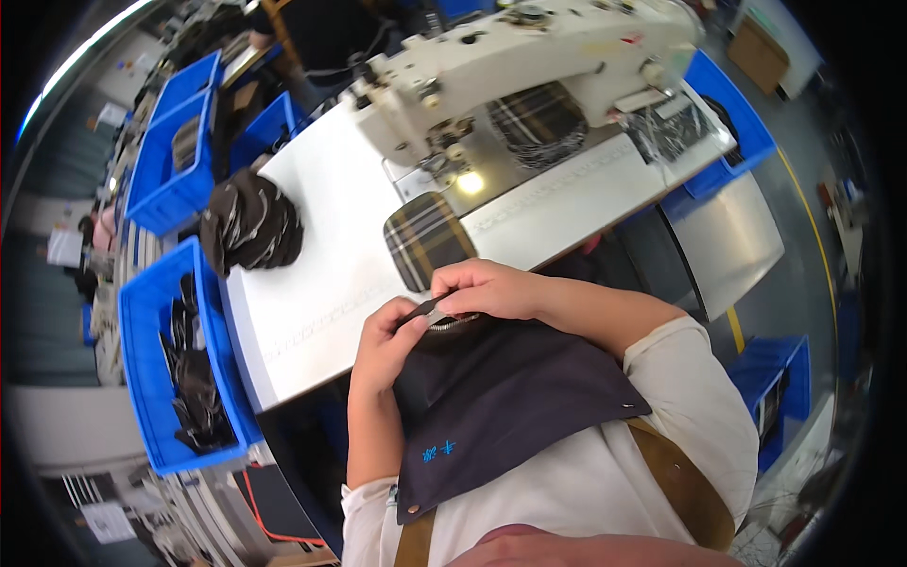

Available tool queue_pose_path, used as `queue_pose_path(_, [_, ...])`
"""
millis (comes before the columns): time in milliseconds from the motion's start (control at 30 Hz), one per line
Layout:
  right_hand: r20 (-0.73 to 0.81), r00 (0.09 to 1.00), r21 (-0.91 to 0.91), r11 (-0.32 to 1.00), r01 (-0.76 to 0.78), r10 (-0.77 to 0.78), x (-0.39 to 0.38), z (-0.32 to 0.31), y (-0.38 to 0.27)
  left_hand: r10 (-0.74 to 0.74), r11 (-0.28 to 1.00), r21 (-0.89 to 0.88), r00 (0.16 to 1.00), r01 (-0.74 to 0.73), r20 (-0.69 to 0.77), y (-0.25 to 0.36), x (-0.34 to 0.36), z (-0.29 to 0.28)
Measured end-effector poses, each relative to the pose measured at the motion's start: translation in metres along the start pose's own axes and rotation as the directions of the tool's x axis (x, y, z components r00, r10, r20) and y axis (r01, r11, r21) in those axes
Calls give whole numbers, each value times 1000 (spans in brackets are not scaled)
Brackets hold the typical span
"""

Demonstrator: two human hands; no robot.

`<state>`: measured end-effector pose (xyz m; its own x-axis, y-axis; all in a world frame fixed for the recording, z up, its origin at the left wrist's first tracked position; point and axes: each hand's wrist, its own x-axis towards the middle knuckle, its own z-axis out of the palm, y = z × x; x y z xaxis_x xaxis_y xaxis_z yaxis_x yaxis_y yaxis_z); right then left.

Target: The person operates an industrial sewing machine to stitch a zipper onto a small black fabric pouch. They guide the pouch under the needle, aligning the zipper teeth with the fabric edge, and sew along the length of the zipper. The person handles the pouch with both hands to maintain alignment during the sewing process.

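Note:
Both my hands meet just off the near edge of the white sewing table (331, 331), pinching a small dark fabric piece (433, 308). Along its lower side runs a pale toothed edge that looks like a zipper (455, 322). My left hand (389, 338) grips the left end with thumb and fingers. At the other end, my right hand (484, 286) closes on the fabric. Just beyond them, a brown plaid fabric panel (427, 238) with rounded corners lies flat near the needle area of the white sewing machine (529, 61).
More plaid panels (539, 118) are stacked under the machine arm. A dark fabric pile (250, 222) stands at the table's left. Blue bins (142, 378) line the left side, one holding dark pieces. Clear plastic packaging (666, 128) lies at the right end. A person (326, 38) sits beyond.

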<state>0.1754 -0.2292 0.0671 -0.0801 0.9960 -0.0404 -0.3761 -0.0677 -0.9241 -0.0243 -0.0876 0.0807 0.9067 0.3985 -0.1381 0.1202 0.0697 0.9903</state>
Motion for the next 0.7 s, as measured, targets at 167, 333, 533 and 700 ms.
queue_pose_path(167, [-7, 997, 81, 994, 76, -75, -3, 6, -3, 71, 983, -170, 997, -68, 13, -22, -11, -8])
queue_pose_path(333, [-65, 985, 252, 953, 170, -158, -2, 17, -10, -8, 913, -408, 1000, -1, -18, -36, -22, 1])
queue_pose_path(533, [-171, 973, 327, 923, 204, -155, 2, -5, -8, -20, 943, -332, 990, -28, -140, -47, -33, -3])
queue_pose_path(700, [-252, 952, 408, 873, 269, -175, -2, 1, -8, -186, 869, -481, 978, 119, -94, -56, -30, 26])
